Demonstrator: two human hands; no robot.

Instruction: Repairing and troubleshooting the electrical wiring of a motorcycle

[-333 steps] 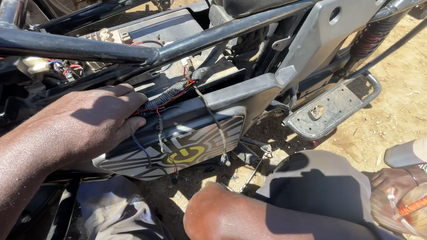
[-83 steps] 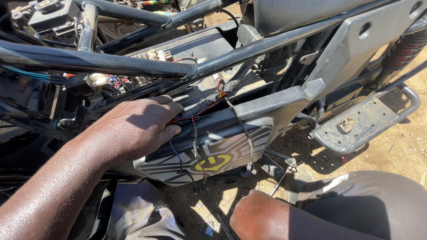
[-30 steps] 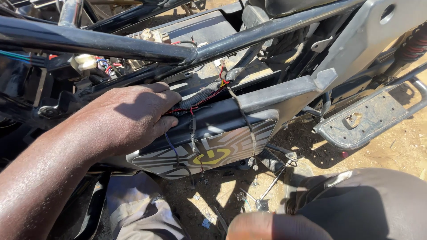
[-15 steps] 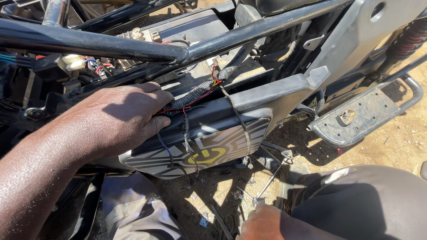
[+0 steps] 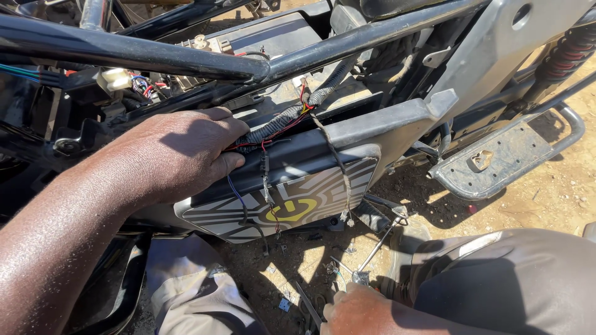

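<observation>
My left hand [image 5: 174,155] rests on the grey side panel [image 5: 292,198] of a motorcycle, its fingers closed around a black-sleeved wire bundle [image 5: 273,127] with red wires. Loose thin wires [image 5: 264,186] hang down over the panel's yellow and white graphic. My right hand [image 5: 354,307] is low at the bottom edge, closed on a thin metal tool [image 5: 379,245] that points up toward the underside of the panel. Black frame tubes [image 5: 155,56] cross above my left hand.
A metal footrest plate [image 5: 503,155] sticks out at the right, with a red coil spring [image 5: 568,53] above it. My knee in grey trousers [image 5: 509,279] fills the lower right. Small screws and bits [image 5: 282,304] lie on the sandy ground. A white connector [image 5: 115,79] sits by the frame.
My right hand has come into view at the bottom holding the thin metal tool. My left hand stays on the wire bundle. The view has shifted slightly.
</observation>
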